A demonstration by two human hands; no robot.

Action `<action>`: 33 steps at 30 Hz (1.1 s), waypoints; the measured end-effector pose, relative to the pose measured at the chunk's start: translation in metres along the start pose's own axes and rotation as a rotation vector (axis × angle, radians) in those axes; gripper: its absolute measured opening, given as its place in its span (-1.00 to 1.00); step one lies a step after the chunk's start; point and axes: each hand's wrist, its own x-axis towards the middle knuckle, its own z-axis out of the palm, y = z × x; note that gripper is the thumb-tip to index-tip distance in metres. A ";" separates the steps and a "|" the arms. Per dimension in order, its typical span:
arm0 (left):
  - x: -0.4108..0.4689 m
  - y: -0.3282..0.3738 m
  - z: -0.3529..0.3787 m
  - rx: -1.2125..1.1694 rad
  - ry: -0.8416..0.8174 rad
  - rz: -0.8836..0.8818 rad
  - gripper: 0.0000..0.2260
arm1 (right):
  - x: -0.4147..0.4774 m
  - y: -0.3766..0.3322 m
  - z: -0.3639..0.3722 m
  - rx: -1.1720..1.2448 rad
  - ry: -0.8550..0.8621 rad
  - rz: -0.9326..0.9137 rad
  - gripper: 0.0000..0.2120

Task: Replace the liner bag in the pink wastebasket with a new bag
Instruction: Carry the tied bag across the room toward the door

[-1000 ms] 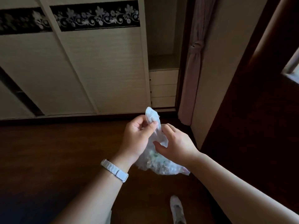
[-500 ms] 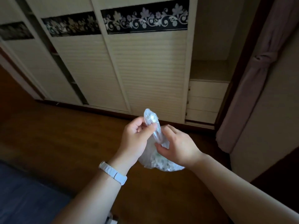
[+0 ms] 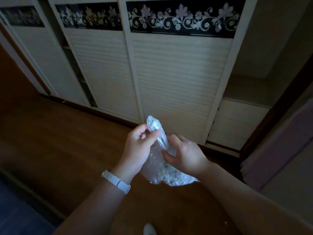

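Bag [image 3: 162, 172]: clear plastic, held between both hands at centre frame, above the floor. Its neck is gathered into a twisted rope that sticks up past the fingers.

Left hand [image 3: 138, 150]: thumb and fingers pinched shut on the twisted neck near its top. White wristband [image 3: 116, 181] on that wrist.

Right hand [image 3: 184, 155]: just right of the left, thumb and fingers closed on the neck lower down, where it meets the bulging body of the bag. The body hangs below and between both wrists.

Contents: small pale and greenish scraps show through the plastic; cannot identify them.

Floor [image 3: 59, 141]: dark brown wood, dim light. Cream louvred sliding wardrobe doors [image 3: 177, 78] with a black floral band fill the upper frame. Open shelf and drawers [image 3: 237, 122] at right; mauve curtain [image 3: 277, 150] at far right.
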 end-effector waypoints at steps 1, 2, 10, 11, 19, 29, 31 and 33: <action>0.019 0.001 -0.009 -0.024 0.003 0.002 -0.88 | 0.019 0.002 0.008 -0.006 -0.001 0.001 -0.60; 0.036 0.001 -0.019 -0.033 0.005 0.010 -0.88 | 0.037 0.004 0.016 -0.016 -0.003 -0.003 -0.61; 0.146 0.013 -0.088 -0.006 0.063 0.085 -0.88 | 0.172 0.014 0.075 0.049 -0.031 -0.044 -0.64; 0.158 0.014 -0.095 -0.014 0.073 0.089 -0.90 | 0.187 0.015 0.082 0.071 -0.038 -0.048 -0.64; 0.260 0.008 -0.147 0.050 0.201 0.046 -0.93 | 0.301 0.041 0.144 0.176 -0.089 -0.099 -0.63; 0.428 0.000 -0.192 0.159 0.398 -0.010 -0.94 | 0.486 0.109 0.231 0.259 -0.240 -0.221 -0.60; 0.457 0.007 -0.203 0.150 0.469 0.016 -0.93 | 0.524 0.112 0.239 0.293 -0.257 -0.277 -0.61; 0.480 0.011 -0.214 0.166 0.520 0.037 -0.94 | 0.558 0.113 0.250 0.320 -0.249 -0.336 -0.61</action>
